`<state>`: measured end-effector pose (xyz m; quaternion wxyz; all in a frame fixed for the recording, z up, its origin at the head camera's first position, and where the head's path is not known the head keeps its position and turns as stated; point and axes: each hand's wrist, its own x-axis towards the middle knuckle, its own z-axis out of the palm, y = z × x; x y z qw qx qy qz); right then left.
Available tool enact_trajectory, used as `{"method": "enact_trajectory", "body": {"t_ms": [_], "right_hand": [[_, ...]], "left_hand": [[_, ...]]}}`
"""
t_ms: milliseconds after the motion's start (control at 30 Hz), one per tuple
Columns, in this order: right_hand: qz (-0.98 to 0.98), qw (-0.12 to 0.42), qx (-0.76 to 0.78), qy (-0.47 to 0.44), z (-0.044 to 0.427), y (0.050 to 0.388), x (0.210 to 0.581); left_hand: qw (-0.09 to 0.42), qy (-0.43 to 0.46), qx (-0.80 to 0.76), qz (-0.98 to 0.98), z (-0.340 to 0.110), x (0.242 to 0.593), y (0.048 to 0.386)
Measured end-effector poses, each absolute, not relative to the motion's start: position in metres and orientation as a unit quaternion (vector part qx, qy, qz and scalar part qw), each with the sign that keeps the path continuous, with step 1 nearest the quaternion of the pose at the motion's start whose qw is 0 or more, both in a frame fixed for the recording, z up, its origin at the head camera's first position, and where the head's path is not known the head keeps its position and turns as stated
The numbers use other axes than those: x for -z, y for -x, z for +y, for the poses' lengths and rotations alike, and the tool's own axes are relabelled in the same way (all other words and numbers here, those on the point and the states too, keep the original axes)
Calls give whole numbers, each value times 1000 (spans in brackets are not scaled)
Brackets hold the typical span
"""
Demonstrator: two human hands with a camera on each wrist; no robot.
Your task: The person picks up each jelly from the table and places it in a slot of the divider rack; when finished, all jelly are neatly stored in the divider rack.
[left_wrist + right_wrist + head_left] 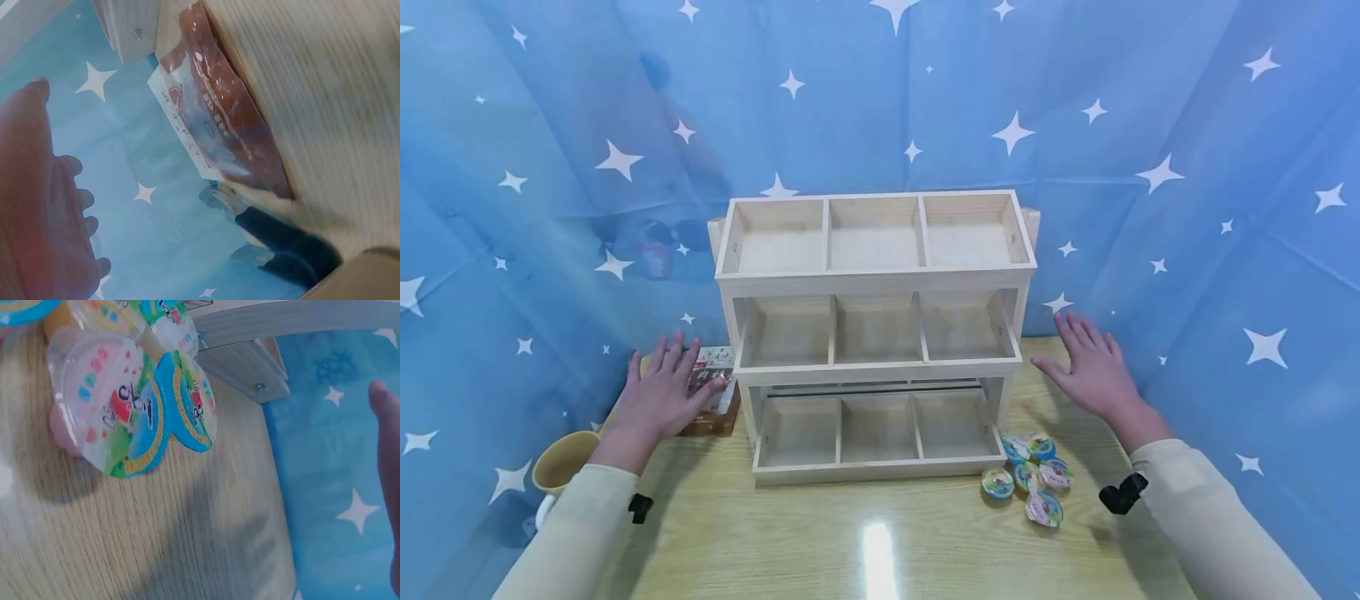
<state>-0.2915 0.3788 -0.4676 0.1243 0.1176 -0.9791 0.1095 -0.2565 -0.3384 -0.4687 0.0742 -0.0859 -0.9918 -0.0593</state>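
Observation:
A three-tier wooden rack (877,282) with three compartments per tier stands mid-table, its compartments bare. My left hand (658,400), fingers spread, hovers at the rack's left, above a brown and white packet (718,408); the left wrist view shows the packet (219,119) below and apart from the hand (37,212). On the other side, my right hand (1097,375) is held spread in the air and holds nothing. Several small lidded cups (1026,477) lie by the rack's lower right corner; in the right wrist view a pink cup (106,400) is nearest, with part of the hand (390,444) at the edge.
A yellow mug (567,460) with a white handle stands at the left, beside my left forearm. In the left wrist view a dark-handled object (287,244) lies near the packet. Blue cloth with white stars (850,100) hangs behind and along both sides of the wooden table (790,542).

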Motion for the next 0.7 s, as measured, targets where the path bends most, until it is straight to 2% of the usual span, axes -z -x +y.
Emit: {"method": "enact_trajectory", "body": {"t_ms": [167, 333, 500, 700], "right_hand": [[-957, 137, -223, -124, 379, 290, 472], [-927, 116, -335, -120, 373, 282, 479], [-896, 88, -421, -107, 366, 270, 483], [-878, 91, -457, -113, 362, 259, 483]], "left_hand": [[88, 80, 136, -984, -332, 468, 254], [119, 87, 270, -952, -324, 472, 249], [117, 109, 413, -897, -318, 475, 244], [120, 123, 503, -847, -310, 476, 236]]}}
